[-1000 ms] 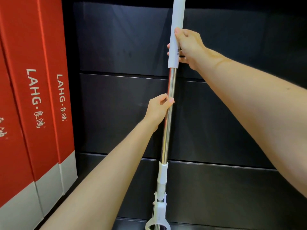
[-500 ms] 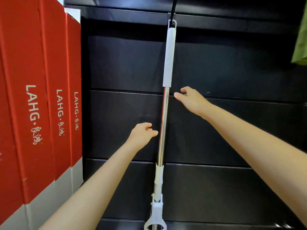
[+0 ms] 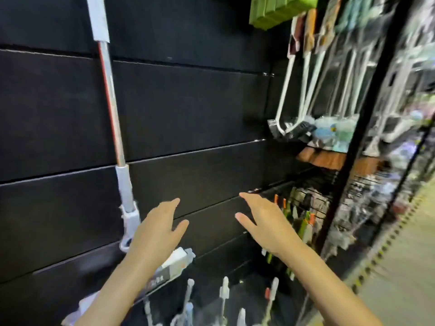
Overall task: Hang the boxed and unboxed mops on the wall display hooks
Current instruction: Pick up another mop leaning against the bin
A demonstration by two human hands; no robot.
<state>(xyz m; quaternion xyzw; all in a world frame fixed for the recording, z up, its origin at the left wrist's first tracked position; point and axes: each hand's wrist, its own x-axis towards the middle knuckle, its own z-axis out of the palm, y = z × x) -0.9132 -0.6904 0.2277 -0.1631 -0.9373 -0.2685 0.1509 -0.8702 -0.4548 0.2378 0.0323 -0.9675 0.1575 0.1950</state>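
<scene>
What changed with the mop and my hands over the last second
Both hands let go of the mop: a second ago they gripped its pole, and now the left hand and right hand are open, empty and lower, away from it. The view swung right, bringing the shelves of brushes into sight, while the red boxes left the frame. The mop stayed hanging against the dark wall panels.

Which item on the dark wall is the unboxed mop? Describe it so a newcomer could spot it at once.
Start at the black slatted wall panel filling the left of the view. Against its left side hangs the mop, a long shiny metal pole with white sleeves. The brushes hanging far right are shorter, with white wire handles.
</scene>
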